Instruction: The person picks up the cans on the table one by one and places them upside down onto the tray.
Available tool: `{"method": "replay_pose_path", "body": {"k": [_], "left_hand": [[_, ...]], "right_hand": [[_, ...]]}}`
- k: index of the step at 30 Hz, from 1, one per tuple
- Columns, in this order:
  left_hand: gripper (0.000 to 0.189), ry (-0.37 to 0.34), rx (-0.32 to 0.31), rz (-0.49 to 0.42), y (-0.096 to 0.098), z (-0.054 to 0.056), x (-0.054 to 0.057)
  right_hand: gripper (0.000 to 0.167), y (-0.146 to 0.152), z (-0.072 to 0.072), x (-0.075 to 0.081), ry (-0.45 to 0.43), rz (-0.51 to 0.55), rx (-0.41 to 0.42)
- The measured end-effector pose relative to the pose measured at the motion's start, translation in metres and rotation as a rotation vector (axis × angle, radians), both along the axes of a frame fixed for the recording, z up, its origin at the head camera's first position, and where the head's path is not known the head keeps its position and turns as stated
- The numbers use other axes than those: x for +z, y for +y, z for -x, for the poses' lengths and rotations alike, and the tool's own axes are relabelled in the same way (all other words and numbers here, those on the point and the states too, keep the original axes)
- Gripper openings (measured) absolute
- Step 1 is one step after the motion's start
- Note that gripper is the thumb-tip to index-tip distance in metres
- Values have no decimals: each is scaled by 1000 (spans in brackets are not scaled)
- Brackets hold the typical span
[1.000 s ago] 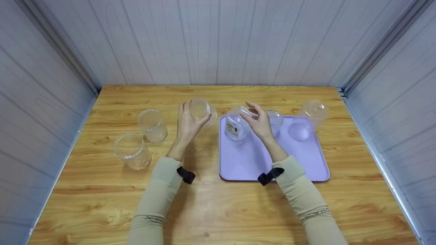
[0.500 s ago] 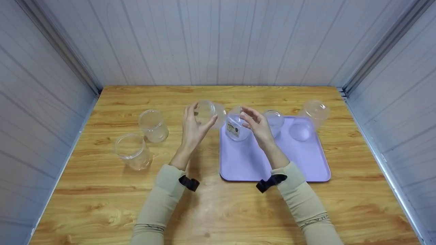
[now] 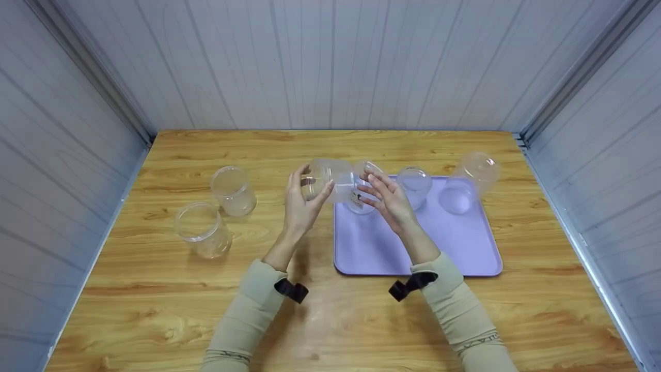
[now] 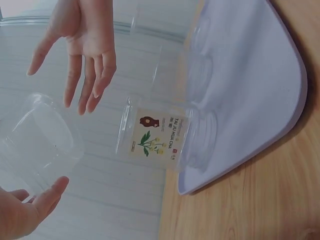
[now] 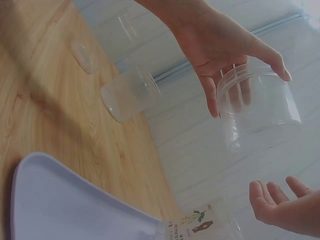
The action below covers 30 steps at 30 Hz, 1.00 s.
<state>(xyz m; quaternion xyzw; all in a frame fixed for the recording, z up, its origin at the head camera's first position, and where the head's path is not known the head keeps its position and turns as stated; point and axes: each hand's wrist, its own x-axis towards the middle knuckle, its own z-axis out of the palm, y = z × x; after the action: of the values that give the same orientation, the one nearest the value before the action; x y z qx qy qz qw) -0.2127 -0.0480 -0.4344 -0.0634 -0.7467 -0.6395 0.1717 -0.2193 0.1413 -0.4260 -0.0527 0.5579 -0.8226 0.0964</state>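
Gripping a clear jar [image 3: 342, 175] on its side, aloft, near the far left corner of the purple tray [image 3: 372, 250], with the left hand [image 3: 302, 206]. Curling thumb and fingers round the rim end, probably for purchase on the ridge, leaving the base bare. Facing that base with the right hand [image 3: 395, 206], fingers spread, holding nothing, just apart from it. Noting a labelled jar [image 4: 150, 135] at the tray's far left corner, print upside down, apparently mouth-down, perhaps for keeping covered. Noting also, along the tray's far edge, a middle jar [image 3: 414, 182] and a right-hand jar [image 3: 476, 170], spaced apart, likely against knocking. Finding, toward the tabletop's [image 3: 310, 330] left edge, a rear jar [image 3: 233, 192] and a front jar [image 3: 199, 226], mouth up, perhaps for easy left-hand reach.
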Motion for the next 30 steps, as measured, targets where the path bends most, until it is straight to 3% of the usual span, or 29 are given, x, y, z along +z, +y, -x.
{"method": "replay_pose_path", "body": {"k": [13, 21, 30], "left_hand": [[57, 45, -67, -65, 11, -12, -10], [57, 45, -151, -136, 15, -17, -18], [56, 59, -215, -127, 18, -36, -1]], "right_hand": [[60, 3, -10, -5, -136, 89, 142], [101, 3, -13, -5, -133, 126, 189], [109, 3, -15, -6, -134, 127, 246]]}}
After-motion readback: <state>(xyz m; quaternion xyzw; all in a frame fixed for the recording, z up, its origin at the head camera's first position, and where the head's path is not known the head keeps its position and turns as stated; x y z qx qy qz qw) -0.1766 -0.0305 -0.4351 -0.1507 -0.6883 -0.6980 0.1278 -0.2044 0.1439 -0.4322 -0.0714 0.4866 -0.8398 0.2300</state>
